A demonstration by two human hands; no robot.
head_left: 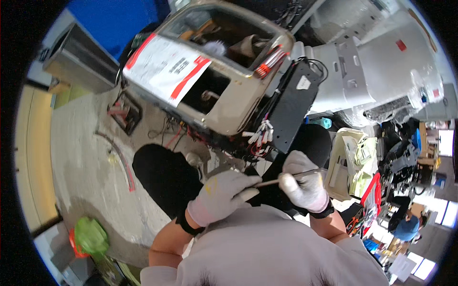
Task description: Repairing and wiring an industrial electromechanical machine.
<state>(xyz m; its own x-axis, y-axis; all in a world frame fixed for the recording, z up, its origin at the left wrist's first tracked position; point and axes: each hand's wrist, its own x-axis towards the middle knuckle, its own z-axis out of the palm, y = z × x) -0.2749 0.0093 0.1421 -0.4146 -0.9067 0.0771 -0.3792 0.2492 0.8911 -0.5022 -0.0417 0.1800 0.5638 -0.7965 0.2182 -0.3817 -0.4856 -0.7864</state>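
Observation:
Both my hands wear whitish work gloves and meet in front of my lap. A thin, straight, brownish-grey rod (270,182) runs between them, tilted slightly up to the right; its exact kind is not clear. The fingers of my left hand (222,194) close on the rod's left end. My right hand (303,183) is wrapped round its other part, the thumb along it, and a thin end shows past the fingers. Ahead of my knees stands a large beige machine housing (238,97) with open cavities, a white-and-red printed sheet (164,66) lying over it.
A black panel (298,107) with loose wire connectors (262,136) flanks the housing. An orange-and-white tube (271,61) lies on the housing's rim. To my right is a cream bin (339,167) with packages; on the left floor are a curved strip (123,164) and a green bag (91,236).

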